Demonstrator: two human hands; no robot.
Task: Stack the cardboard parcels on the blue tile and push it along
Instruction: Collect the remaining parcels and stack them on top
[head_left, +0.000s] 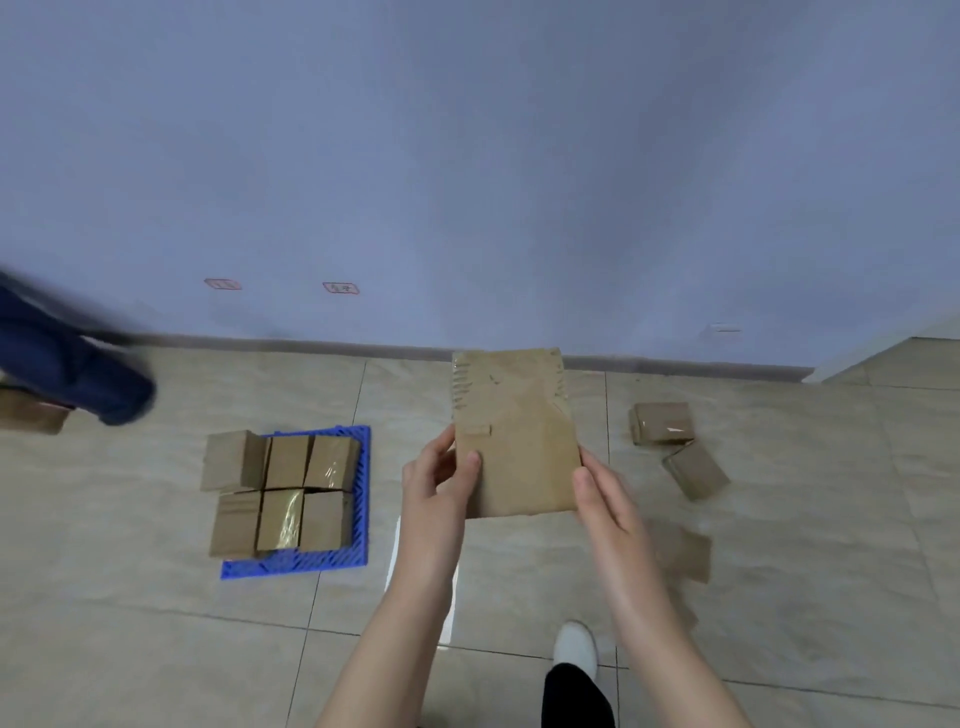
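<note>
Cardboard parcel held in air btwn both hands: left hand pinches left edge, right hand grips right edge. Blue tile (six parcels on it) lies lower left.

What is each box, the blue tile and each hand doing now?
Flat parcel: held up, off the floor.
Left hand: grips its left edge.
Right hand: grips its right edge.
Blue tile: flat on the floor.
Six parcels: packed together on the tile.
Two loose parcels: lying on the floor.
</note>
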